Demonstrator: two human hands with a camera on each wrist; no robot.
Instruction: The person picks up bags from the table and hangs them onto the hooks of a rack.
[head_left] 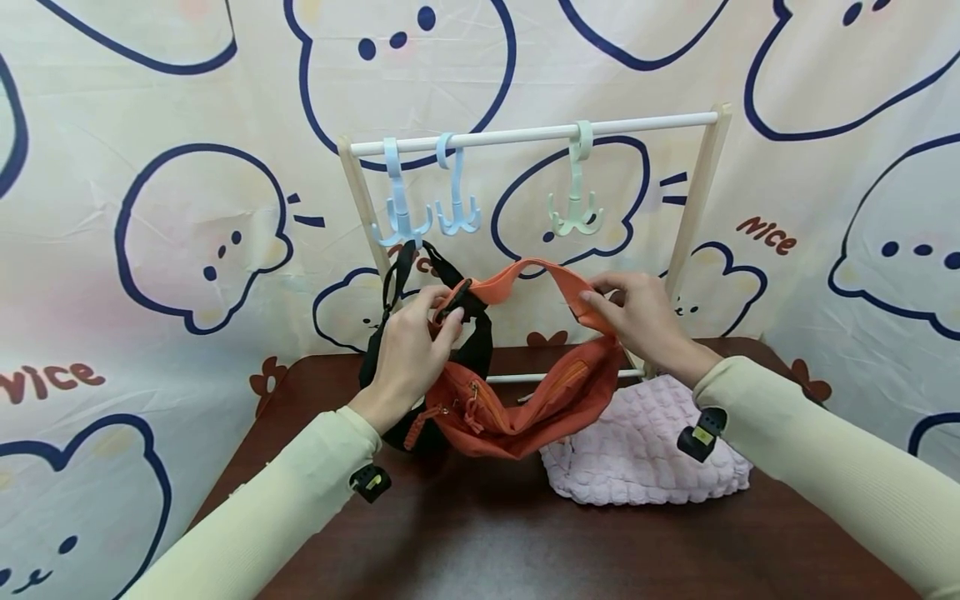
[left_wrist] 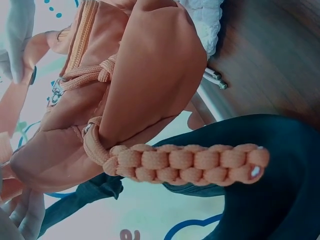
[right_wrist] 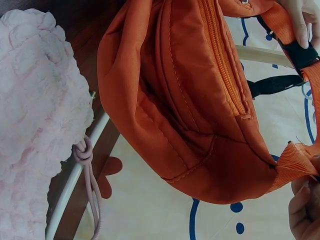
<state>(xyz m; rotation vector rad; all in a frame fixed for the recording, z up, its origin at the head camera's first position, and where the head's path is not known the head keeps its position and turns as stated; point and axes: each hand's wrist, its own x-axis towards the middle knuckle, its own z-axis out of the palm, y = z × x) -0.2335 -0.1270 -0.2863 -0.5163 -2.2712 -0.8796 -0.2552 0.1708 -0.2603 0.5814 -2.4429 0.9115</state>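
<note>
An orange waist bag (head_left: 517,417) hangs in the air between both hands, its strap arched above it. By the strap's black buckle (head_left: 456,298), my left hand (head_left: 411,346) grips with thumb and fingers. My right hand (head_left: 643,318) pinches the orange strap (head_left: 558,279) near the bag's right end. In the left wrist view a braided cord pull (left_wrist: 192,162) dangles from a zipper. The right wrist view shows the bag's front zipper (right_wrist: 222,55) drawn closed. Behind my left hand, a black bag (head_left: 475,346) hangs by its straps from a blue hook (head_left: 400,212).
A white rail (head_left: 525,136) on wooden posts carries another blue hook (head_left: 457,208) and a green hook (head_left: 576,208). On the brown table (head_left: 480,533), a pink puffy bag (head_left: 645,450) lies at the right, below my right hand. A printed cloth stands behind the rack.
</note>
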